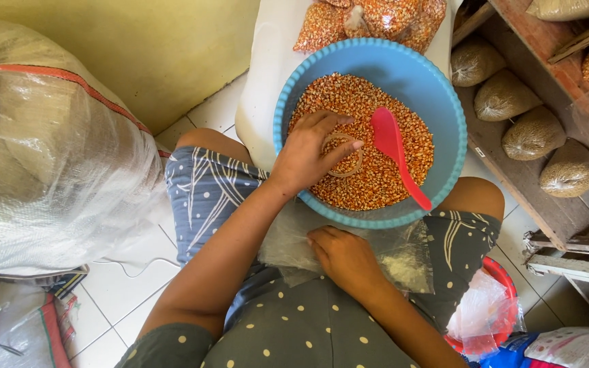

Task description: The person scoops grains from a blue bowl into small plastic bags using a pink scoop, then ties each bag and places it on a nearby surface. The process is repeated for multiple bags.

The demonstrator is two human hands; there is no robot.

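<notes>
A blue plastic basin (444, 88) filled with orange corn kernels (376, 184) rests between my knees. A pink plastic scoop (393, 146) lies on the kernels, its handle over the basin's near rim. My left hand (311, 153) reaches into the basin with fingers spread, the fingertips resting on a thin rubber band (350, 168) that lies on the corn. My right hand (345, 257) is curled on a clear plastic bag (403, 255) spread over my lap, just below the basin's rim.
A large woven sack under clear plastic (49, 150) stands at the left. Filled bags of corn (376, 17) lie beyond the basin. Wooden shelves (512, 170) at the right hold several bagged grains (533, 133). A red bucket lined with plastic (489, 310) sits by my right knee.
</notes>
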